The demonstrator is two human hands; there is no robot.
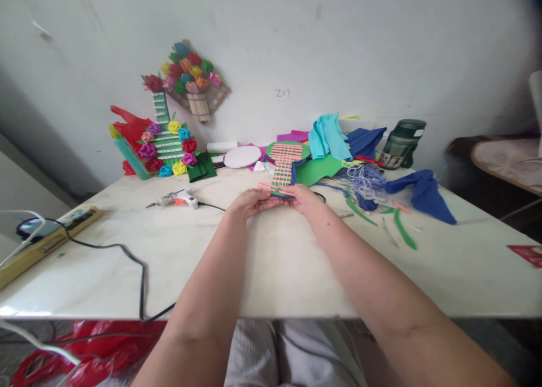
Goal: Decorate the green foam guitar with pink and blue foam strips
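Both my hands grip the near end of a green craft piece (281,171) covered with rows of pink sticks. It has a blue edge along its right side and a wider rounded part at the far end. My left hand (253,202) is closed on its near left side, beside a few pink sticks that jut out there. My right hand (300,198) pinches the near right corner. The undersides of the fingers are partly hidden by the piece. A white glue gun (182,198) lies on the table to the left of my hands.
Behind stand a flower-decorated green craft (168,147), a glue bottle (132,154) and a white disc (242,156). To the right are blue cloth-like sheets (432,195), tangled string (366,178), green scraps (404,231) and a dark bottle (402,144). A power strip (55,240) and black cable (141,274) lie left.
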